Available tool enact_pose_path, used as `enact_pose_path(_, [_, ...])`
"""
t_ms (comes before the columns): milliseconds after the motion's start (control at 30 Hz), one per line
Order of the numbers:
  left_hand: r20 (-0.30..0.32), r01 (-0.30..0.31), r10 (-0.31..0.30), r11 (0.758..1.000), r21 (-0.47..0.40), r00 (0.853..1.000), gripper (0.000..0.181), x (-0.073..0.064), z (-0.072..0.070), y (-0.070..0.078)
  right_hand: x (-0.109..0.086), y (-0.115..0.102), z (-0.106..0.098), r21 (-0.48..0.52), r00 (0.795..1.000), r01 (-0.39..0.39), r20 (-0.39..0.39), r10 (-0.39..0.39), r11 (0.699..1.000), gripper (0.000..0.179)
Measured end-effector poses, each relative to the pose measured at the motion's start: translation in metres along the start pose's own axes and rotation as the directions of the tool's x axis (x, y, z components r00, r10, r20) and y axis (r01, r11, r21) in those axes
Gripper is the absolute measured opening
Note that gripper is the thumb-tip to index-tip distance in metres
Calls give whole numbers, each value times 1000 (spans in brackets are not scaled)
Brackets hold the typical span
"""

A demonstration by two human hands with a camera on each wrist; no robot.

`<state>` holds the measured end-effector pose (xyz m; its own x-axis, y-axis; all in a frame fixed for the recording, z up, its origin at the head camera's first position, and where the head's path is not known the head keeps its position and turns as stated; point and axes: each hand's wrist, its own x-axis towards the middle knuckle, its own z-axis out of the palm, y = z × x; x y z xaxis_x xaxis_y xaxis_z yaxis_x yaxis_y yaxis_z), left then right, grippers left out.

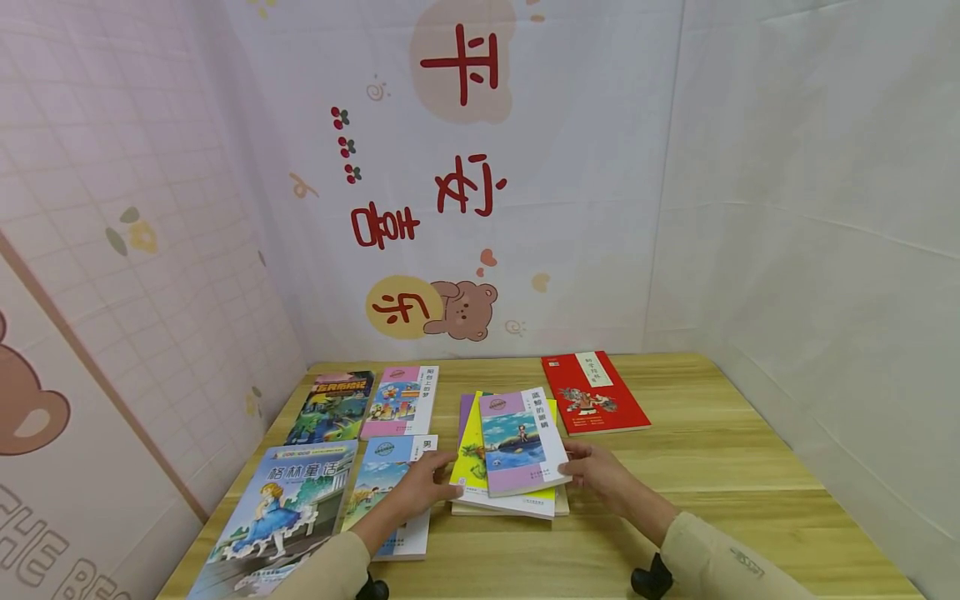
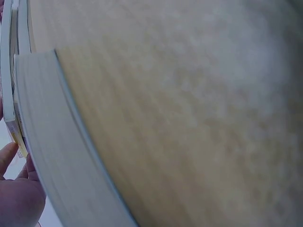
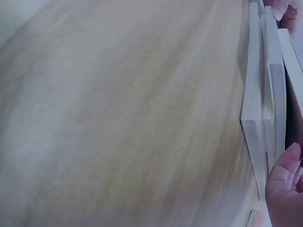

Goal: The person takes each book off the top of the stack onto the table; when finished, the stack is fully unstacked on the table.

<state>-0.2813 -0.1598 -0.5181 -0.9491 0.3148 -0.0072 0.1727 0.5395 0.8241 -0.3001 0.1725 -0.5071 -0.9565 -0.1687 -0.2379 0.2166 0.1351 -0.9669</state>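
A pink, white and blue book (image 1: 517, 442) lies tilted on top of a small stack in the middle of the table. My right hand (image 1: 603, 478) pinches its right edge, thumb on the cover; a dark gap shows beneath it in the right wrist view. Under it is a yellow book (image 1: 468, 454), whose lower left corner my left hand (image 1: 420, 487) holds between thumb and fingers. A purple book (image 1: 466, 414) and a cream-edged book (image 1: 562, 504) show below, mostly covered. In the left wrist view the left hand (image 2: 21, 201) is partly visible beside the book edges.
Left of the stack lie a blue-covered book (image 1: 397, 537) under my left forearm, a large fairy-tale book (image 1: 281, 508), a dark green book (image 1: 330, 412) and a pink city-scene book (image 1: 397, 400). A red book (image 1: 596, 396) lies back right. Fabric walls (image 1: 585, 167) enclose the wooden table (image 1: 720, 467).
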Motion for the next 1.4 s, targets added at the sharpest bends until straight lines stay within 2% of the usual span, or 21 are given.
enact_pose_path(100, [-1, 3, -3, 1000, -3, 1000, 62, 0, 0, 0, 0, -2, -1, 45, 1000, -6, 9, 5, 999, 60])
enact_pose_path(367, [-2, -6, 6, 1000, 6, 1000, 62, 0, 1, 0, 0, -6, -6, 167, 995, 0, 95, -16, 986, 65])
enact_pose_path(500, [-4, 0, 1, 1000, 7, 1000, 62, 0, 0, 0, 0, -4, -6, 193, 994, -4, 106, -17, 981, 63])
enact_pose_path(1000, [5, -32, 32, 999, -18, 999, 62, -1, 0, 0, 2, -3, -2, 202, 995, 56, 70, -72, 978, 65])
enact_pose_path(1400, [-1, -15, 15, 1000, -14, 1000, 63, 0, 1, 1, 9, -5, -14, 175, 995, 101, -21, -99, 979, 59])
